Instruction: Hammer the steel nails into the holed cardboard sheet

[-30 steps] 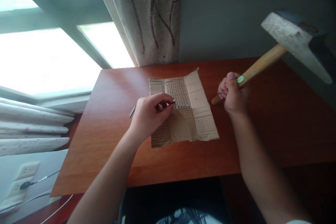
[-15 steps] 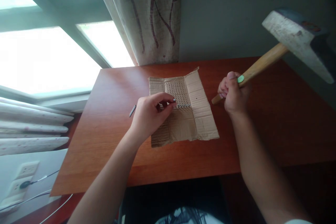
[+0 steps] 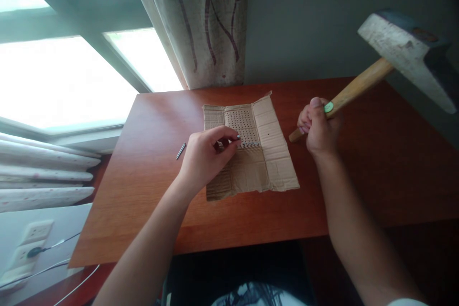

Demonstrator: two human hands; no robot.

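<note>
A flattened piece of cardboard (image 3: 267, 162) lies on the red-brown table (image 3: 150, 201); a grid of small holes fills its upper middle, with a row of nails along the grid's lower edge. My left hand (image 3: 204, 155) rests on the cardboard's left part and pinches a nail (image 3: 237, 137) upright between thumb and forefinger at that row. My right hand (image 3: 319, 126) is wrapped round the wooden handle of a hammer (image 3: 401, 52), held raised to the right of the cardboard, its heavy metal head up at the far right.
A loose nail (image 3: 180, 151) lies on the table left of my left hand. A patterned curtain (image 3: 204, 19) and a bright window (image 3: 60, 76) stand behind the table. A wall socket with cables (image 3: 30, 248) is at the lower left.
</note>
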